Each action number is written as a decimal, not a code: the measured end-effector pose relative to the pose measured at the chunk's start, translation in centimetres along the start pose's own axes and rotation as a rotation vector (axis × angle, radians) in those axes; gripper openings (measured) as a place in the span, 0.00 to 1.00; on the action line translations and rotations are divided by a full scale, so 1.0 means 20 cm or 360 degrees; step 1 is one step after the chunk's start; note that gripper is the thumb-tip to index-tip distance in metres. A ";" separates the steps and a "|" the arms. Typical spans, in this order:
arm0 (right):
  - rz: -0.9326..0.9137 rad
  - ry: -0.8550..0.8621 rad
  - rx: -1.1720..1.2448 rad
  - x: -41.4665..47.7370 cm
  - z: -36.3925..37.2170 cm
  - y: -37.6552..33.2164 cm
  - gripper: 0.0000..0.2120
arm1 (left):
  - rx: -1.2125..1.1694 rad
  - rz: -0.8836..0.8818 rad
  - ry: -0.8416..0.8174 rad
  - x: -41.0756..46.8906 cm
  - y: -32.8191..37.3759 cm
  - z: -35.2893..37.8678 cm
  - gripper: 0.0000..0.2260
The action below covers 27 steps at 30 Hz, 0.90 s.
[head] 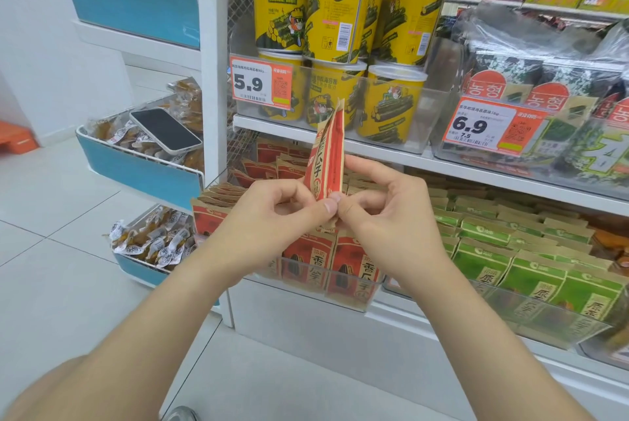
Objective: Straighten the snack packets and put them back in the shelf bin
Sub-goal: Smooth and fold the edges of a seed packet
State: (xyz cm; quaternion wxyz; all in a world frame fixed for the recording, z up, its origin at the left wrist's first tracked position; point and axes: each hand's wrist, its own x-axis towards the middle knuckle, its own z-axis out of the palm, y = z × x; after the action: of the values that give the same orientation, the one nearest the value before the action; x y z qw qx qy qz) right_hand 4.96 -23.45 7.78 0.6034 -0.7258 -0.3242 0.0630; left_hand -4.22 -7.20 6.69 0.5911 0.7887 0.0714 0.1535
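Head cam: left hand (272, 216) & right hand (384, 213) both pinch bottom edge of red-and-tan paper snack packet (326, 155), held upright above clear plastic shelf bin (340, 298) w/ matching red packets (308, 259).

Two hands (269, 220) (388, 216), one raised packet (326, 155), one phone (165, 129)

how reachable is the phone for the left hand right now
Probably yes, once freed: the left hand pinches the red packet with the right hand, but nothing blocks the way to the phone.
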 end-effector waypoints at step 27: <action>0.0246 -0.0038 0.0319 0.02 -0.02 0.02 0.19 | -0.0156 -0.0027 -0.0056 0.03 -0.06 -0.03 0.05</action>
State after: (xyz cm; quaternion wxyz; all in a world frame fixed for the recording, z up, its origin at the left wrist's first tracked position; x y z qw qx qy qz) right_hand 5.60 -23.61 7.57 0.6623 -0.6840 -0.2665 0.1500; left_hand -3.84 -6.13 5.83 0.6315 0.7606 0.0601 0.1378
